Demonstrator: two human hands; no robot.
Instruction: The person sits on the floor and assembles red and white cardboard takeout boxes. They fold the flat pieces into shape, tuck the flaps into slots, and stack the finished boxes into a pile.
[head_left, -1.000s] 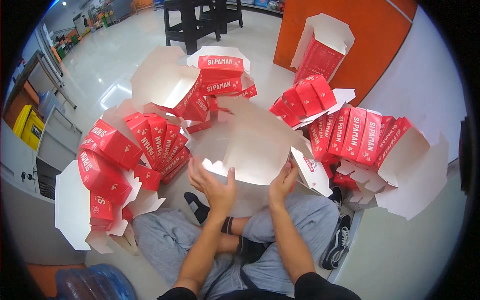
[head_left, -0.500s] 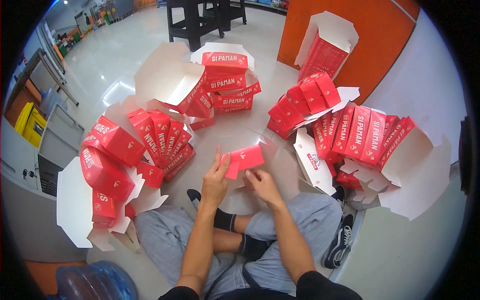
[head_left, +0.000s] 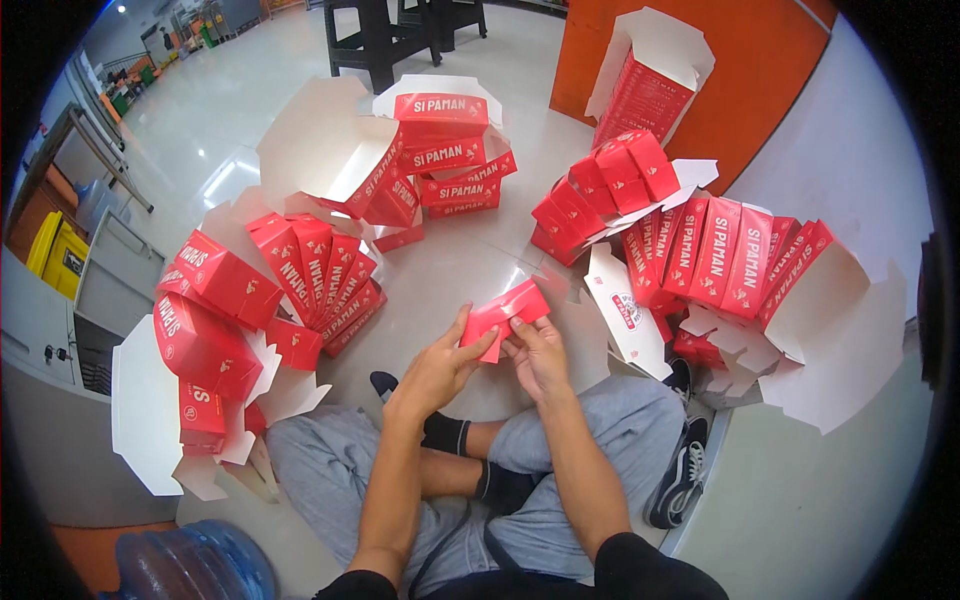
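Observation:
A red cardboard food box [head_left: 507,304], its end panel and flaps toward me, is between my hands above the floor in front of my crossed legs. My left hand [head_left: 440,368] grips its left side, thumb and fingers closed at the lower left corner. With the thumb pressed on the red panel, my right hand [head_left: 539,358] grips the right side. The box's white interior is hidden, and so are some of my fingers behind it. Beyond it to the left, a large box [head_left: 330,165] stands with its white inside showing.
Red boxes [head_left: 215,345] lie piled at the left, more are stacked [head_left: 445,150] ahead, and a long row [head_left: 715,250] leans at the right. A tall carton [head_left: 645,100] stands by an orange panel [head_left: 760,110]. A water jug [head_left: 195,560] is at lower left; black stools [head_left: 375,45] stand far off.
The box has shifted slightly right and up, and tilted. My left hand has moved right along its lower left side; my right hand has come up onto its front panel.

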